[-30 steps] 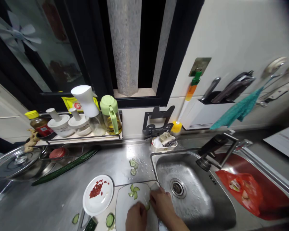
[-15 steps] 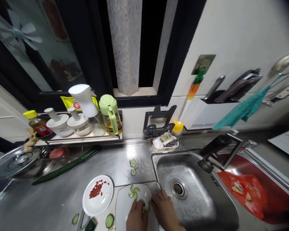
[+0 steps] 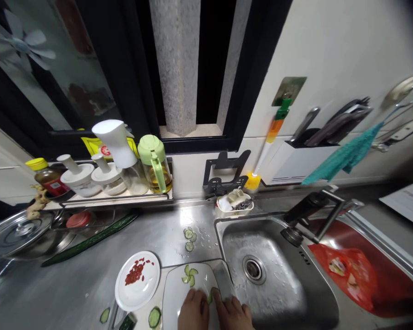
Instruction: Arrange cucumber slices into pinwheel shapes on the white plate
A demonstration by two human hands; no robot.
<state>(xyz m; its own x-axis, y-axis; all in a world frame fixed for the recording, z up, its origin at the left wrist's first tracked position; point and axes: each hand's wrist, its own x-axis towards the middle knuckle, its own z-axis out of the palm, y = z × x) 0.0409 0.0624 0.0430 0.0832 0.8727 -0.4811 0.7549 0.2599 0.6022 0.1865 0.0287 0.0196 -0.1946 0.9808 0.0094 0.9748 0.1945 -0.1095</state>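
Note:
A white square plate lies in front of me with a small fan of cut cucumber pieces near its far edge. My left hand is over the plate, fingers curled together at a cucumber slice. From the right, my right hand meets the same slice with its fingertips, the other fingers bent over the plate's right edge. Part of the slice is hidden by the fingers. Beside the plate, a flat grey blade-like thing is partly covered.
Left of the square plate are a round plate with red berries, a cucumber slice and a cucumber stub. A whole cucumber lies behind. More slices rest on the wet counter. The sink is at right.
My right hand has come inward over the plate's right edge, its fingertips at the slice. The grey flat thing shows more. My left hand stays nearly in place; the view has shifted slightly.

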